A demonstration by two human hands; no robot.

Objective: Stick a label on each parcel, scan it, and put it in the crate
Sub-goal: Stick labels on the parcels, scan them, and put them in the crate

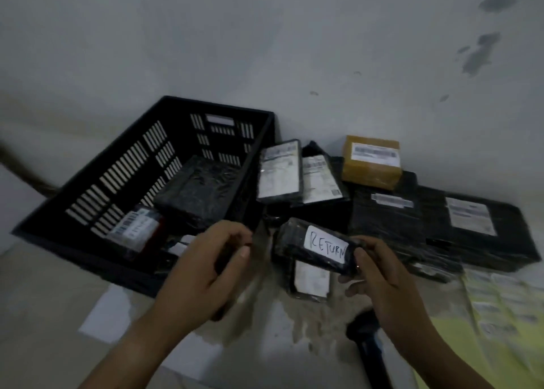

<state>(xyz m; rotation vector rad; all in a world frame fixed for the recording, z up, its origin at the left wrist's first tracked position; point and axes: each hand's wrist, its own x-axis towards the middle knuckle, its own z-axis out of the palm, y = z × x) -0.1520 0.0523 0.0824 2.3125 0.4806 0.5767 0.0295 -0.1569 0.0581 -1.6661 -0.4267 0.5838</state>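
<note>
The right hand [379, 273] grips the black parcel [294, 250], labelled "RETURN", by its right end, just right of the crate [123, 164]. The left hand [206, 268] curls around a blurred dark object [225, 259], impossible to identify. Inside the crate, 2 wrapped parcels [200, 191] show dimly.

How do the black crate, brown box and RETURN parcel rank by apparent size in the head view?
1. black crate
2. RETURN parcel and brown box: look alike; the right hand holds the parcel nearer the camera, so unranked.
</note>
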